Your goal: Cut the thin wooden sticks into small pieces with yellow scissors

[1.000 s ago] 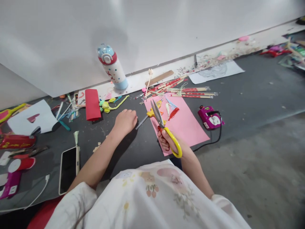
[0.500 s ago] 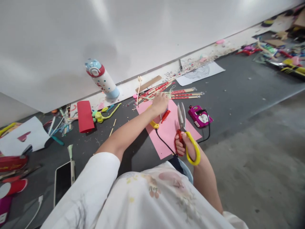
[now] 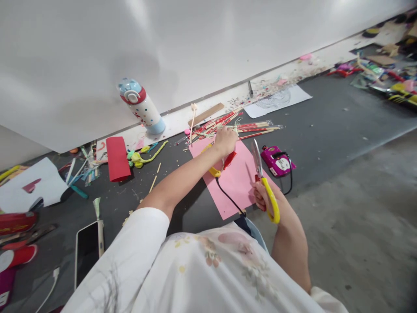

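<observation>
My right hand is wrapped round a pair of scissors with yellow and red handles. Their blades point up and away, over the right side of a sheet of pink paper. My left hand is closed at the paper's far edge, beside some pale green string; what its fingers grip is hidden. Close under that hand lie a small red object and a yellow tool with a black cord, partly covered by my forearm. Red-wrapped sticks lie just beyond.
A magenta box with a black cord sits right of the paper. A water bottle stands by the wall. A red paper piece and a phone lie left. The table edge drops to the floor on the right.
My right hand has moved right with the scissors, which have turned so their blades look narrower. My left hand stays closed near the string. The whole view has shifted slightly.
</observation>
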`<action>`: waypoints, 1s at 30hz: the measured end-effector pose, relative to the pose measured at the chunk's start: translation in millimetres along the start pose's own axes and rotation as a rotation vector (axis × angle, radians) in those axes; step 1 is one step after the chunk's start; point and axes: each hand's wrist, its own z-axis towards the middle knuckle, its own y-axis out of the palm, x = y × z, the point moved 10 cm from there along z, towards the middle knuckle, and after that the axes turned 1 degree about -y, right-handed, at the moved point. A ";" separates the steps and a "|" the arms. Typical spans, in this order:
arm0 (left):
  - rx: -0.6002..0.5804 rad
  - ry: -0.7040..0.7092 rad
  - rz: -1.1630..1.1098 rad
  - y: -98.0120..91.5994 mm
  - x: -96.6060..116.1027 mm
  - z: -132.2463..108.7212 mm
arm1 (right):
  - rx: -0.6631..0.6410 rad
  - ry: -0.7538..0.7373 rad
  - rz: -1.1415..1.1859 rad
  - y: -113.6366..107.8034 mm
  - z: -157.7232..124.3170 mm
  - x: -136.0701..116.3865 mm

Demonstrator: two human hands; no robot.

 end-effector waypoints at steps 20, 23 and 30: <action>-0.097 -0.471 -0.399 -49.8 -139.2 -176.8 | 0.283 -0.266 -1.494 45.5 20.0 -58.9; -0.125 -0.521 -0.556 -34.1 -140.7 -207.5 | 0.301 -0.304 -1.530 50.5 24.3 -62.5; -0.164 -0.553 -0.871 -8.2 -120.7 -244.4 | 0.305 -0.336 -1.624 55.3 22.5 -67.5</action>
